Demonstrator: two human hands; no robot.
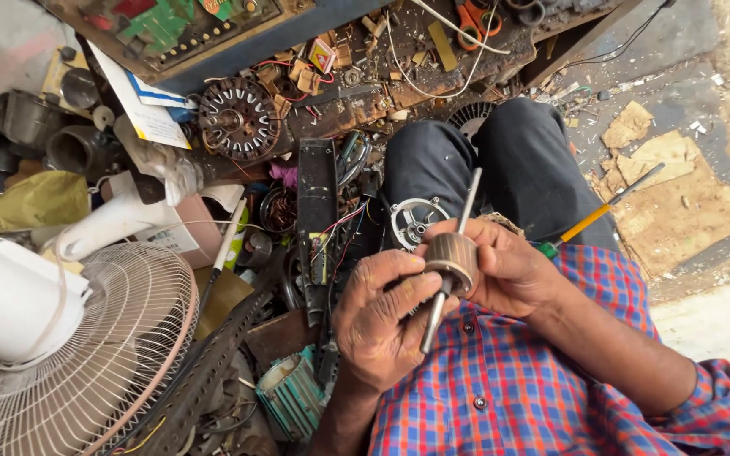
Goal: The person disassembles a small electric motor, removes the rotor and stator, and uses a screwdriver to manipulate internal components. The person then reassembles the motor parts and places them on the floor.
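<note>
A cylindrical motor rotor [452, 261] on a long steel shaft sits between both hands at chest height. My left hand [378, 317] wraps the lower part of the rotor and shaft from the left. My right hand [500, 266] cups the rotor from the right. A screwdriver [597, 213] with a yellow shank and green handle lies under my right hand, pointing up and right. A round metal motor end cover [413, 221] rests on my dark trouser knee just beyond the rotor.
A white table fan [61, 338] with wire guard fills the lower left. A wound stator [238, 120], a black circuit strip [317, 219], a teal motor [291, 395], pots, wires and cardboard scraps [678, 194] crowd the floor. Orange scissors [475, 19] lie at top.
</note>
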